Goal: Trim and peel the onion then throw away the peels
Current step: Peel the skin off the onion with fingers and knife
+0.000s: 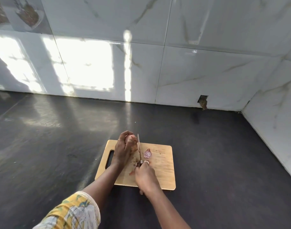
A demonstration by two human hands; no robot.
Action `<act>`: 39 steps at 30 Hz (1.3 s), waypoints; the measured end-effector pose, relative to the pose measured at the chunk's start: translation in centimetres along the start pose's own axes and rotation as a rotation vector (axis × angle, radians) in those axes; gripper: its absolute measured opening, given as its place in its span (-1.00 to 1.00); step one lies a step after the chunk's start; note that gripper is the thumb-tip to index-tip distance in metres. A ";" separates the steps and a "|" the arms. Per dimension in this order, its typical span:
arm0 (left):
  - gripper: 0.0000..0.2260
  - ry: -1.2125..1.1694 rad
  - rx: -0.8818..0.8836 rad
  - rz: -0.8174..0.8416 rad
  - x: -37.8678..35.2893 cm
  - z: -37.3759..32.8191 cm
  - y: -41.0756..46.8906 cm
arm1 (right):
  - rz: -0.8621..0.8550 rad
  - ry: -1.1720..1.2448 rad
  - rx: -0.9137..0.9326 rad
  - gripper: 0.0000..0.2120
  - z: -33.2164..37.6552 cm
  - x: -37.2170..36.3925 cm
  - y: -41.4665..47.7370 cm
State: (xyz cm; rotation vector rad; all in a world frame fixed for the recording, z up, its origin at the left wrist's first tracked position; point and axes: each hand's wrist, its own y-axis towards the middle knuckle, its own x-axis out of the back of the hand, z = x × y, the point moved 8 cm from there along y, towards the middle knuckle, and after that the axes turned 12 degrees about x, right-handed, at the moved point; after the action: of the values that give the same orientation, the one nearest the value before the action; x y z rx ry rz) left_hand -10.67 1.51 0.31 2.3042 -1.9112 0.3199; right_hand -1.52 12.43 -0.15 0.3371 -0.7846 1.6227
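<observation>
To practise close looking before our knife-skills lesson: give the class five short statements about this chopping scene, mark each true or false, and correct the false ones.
1. The left hand grips the onion over the cutting board. True.
2. The right hand holds a spoon. False: it holds a knife, with the blade against the onion.
3. A cut-off onion piece lies on the board, on the right-hand side of the blade. True.
4. The cutting board is green plastic. False: it is pale wood.
5. The board lies on a dark counter. True.
</observation>
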 end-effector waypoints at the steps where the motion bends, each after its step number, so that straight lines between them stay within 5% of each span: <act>1: -0.77 0.002 0.005 -0.005 0.1 0.2 0.1 | -0.015 0.016 -0.001 -0.79 -0.1 0.1 0.0; 11: -0.65 -0.016 0.019 -0.030 0.3 0.2 -0.3 | -0.295 -0.261 0.000 -0.66 -2.0 4.0 -1.3; 18: -0.68 -0.027 0.006 0.044 -0.4 0.6 -0.4 | -0.248 -0.577 -0.026 -0.68 -3.6 3.9 -2.0; 29: -0.40 0.159 0.058 0.110 -0.7 0.5 -1.0 | -0.277 -0.541 -0.083 -0.66 -4.2 3.7 -2.0; 39: -0.39 0.321 -0.040 0.147 -1.5 -0.9 -2.6 | -0.282 -0.541 -0.078 -0.68 -4.3 4.0 -1.8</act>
State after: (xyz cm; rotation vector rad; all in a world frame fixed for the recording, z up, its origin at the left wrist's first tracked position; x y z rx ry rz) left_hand -8.42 3.65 0.90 1.9489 -1.9037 0.6197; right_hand 0.27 18.31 -0.29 0.8136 -1.1449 1.2399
